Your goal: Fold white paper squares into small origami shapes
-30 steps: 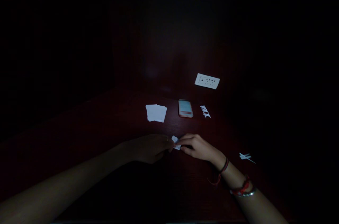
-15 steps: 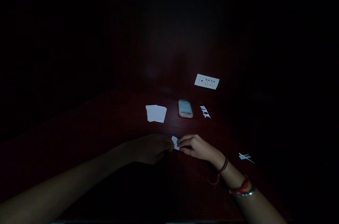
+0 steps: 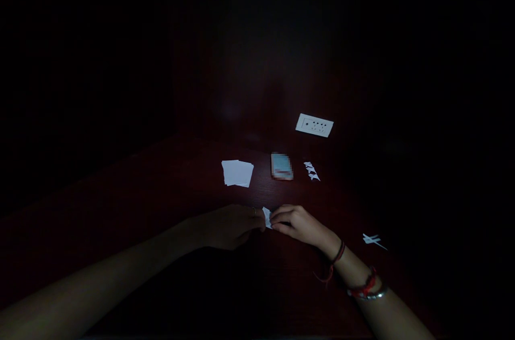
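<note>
A small piece of white folded paper (image 3: 266, 216) lies at the middle of the dark red table, between my hands. My left hand (image 3: 235, 226) is in shadow, its fingers closed on the paper's left edge; a ring shows on one finger. From the other side, the bent fingers of my right hand (image 3: 295, 223) pinch the paper's right part and cover some of it. Bracelets circle my right wrist. Beyond my hands, a stack of white paper sheets (image 3: 237, 173) rests to the left.
A blurred, light-blue flat object (image 3: 281, 166) lies behind my hands. To its right are several small folded paper pieces (image 3: 311, 170). Thin paper strips (image 3: 372, 239) lie by my right forearm. A white socket panel (image 3: 314, 125) sits on the back wall; the surroundings are very dark.
My fingers have come slightly closer together, and less of the folded paper shows between them. Everything else on the table stays in place.
</note>
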A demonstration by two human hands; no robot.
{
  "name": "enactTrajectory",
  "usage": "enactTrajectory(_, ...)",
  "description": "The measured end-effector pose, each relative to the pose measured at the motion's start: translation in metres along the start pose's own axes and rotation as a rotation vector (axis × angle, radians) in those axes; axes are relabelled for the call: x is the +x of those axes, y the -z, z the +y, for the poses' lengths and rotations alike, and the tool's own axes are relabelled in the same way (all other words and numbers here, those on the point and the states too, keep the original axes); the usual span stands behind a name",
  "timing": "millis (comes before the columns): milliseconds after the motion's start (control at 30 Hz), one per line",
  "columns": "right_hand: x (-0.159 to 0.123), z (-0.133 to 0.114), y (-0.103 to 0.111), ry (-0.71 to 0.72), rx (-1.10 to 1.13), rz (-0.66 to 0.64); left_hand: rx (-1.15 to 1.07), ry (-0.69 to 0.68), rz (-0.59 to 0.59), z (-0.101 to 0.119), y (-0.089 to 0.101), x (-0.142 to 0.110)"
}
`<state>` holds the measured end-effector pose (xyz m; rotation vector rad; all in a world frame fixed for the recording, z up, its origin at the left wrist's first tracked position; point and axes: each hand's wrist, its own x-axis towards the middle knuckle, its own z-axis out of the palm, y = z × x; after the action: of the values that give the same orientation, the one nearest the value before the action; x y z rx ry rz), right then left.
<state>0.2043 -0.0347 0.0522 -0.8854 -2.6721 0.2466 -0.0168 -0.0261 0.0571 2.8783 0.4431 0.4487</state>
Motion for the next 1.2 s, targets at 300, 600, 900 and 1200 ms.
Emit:
enactTrajectory(300,-0.002,-0.003,0.001,-0.034,-0.017,0.000,0.062,-0.058,0.043,-0.016,-0.014,0.003)
enactTrajectory(600,-0.001,-0.005,-0.001,-0.023,-0.148,0.008,0.171,-0.052,0.067,-0.016,-0.013,0.004)
enactTrajectory(900,-0.001,-0.007,0.000,-0.016,-0.280,0.012,0.167,-0.042,0.029,-0.021,-0.015,0.001)
enactTrajectory(1200,-0.002,-0.003,-0.002,-0.118,-0.205,0.064,0.158,0.018,-0.035,-0.008,-0.002,0.003)
